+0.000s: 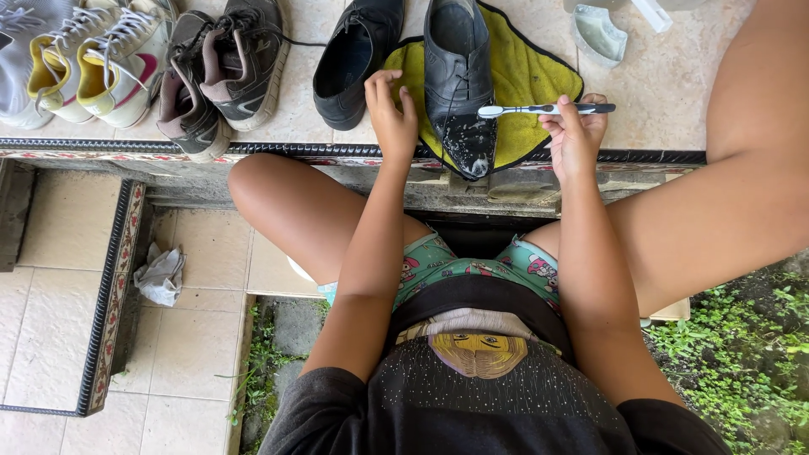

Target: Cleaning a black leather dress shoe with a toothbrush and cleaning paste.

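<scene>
A black leather shoe (458, 80) lies on a yellow cloth (522, 76) on the tiled step, its toe towards me and flecked with white foam. My left hand (392, 118) rests against the shoe's left side, fingers curled on the cloth's edge. My right hand (575, 135) holds a toothbrush (548, 109) with a black handle, lying sideways with its white head just right of the shoe's toe. A second black shoe (358, 59) stands to the left of the cloth.
Dark grey sneakers (221, 72) and white-and-yellow sneakers (93, 63) line the step at left. A pale plastic container (598, 35) sits at upper right. A crumpled white rag (160, 274) lies on the lower tiles. Grass (742, 354) grows at right.
</scene>
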